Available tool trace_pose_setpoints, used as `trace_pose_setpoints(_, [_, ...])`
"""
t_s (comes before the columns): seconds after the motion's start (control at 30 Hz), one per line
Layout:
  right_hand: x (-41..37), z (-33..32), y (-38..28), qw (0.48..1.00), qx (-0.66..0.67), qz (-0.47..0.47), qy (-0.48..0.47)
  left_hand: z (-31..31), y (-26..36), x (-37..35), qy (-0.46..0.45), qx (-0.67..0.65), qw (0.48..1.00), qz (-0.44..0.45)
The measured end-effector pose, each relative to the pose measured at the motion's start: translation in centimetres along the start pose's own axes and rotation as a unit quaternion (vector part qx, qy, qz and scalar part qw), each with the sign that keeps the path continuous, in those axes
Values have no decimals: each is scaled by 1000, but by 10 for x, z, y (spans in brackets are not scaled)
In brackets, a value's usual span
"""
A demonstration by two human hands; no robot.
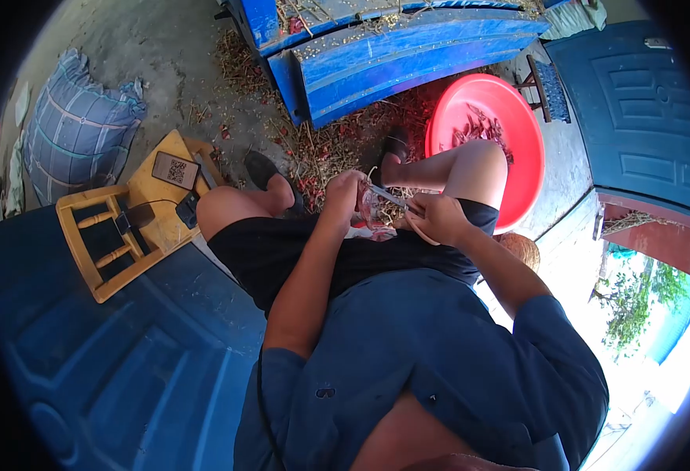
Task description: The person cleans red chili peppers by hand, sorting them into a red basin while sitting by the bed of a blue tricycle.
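My left hand [345, 192] is closed around a small bunch of dried stems [370, 210] with reddish, papery parts, held over my lap. My right hand [437, 220] is closed on the handles of a pair of scissors [388, 195]. The metal blades point left toward the bunch. One pale handle loop shows below my right fingers. Whether the blades touch a stem is too small to tell. Red scraps lie on the dark shorts [392, 255] beneath my hands.
A red basin [529, 169] with dried reddish pieces stands by my right leg. Ahead is a blue metal trough [415, 67] strewn with plant bits. Stems litter the floor [321, 169]. At left are a wooden chair [152, 184] bearing a phone-like QR-code panel [176, 170] and a stuffed plaid sack [82, 129].
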State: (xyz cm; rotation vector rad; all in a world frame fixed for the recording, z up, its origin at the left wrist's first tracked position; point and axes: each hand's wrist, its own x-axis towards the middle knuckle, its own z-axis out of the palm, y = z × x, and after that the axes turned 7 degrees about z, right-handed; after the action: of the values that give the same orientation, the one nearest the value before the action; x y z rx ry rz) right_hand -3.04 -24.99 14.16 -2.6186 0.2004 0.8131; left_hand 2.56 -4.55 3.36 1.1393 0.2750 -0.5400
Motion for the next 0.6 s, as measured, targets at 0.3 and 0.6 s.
trace_pose_setpoints(0.3, [12,40,-11,993,0,17,120,-21,-2,-13,63,17,998,-14])
trace_pose_setpoints(0.6, [31,64,-11,986,-41,-20,161,-38,-27,-1,98,21,994,-42])
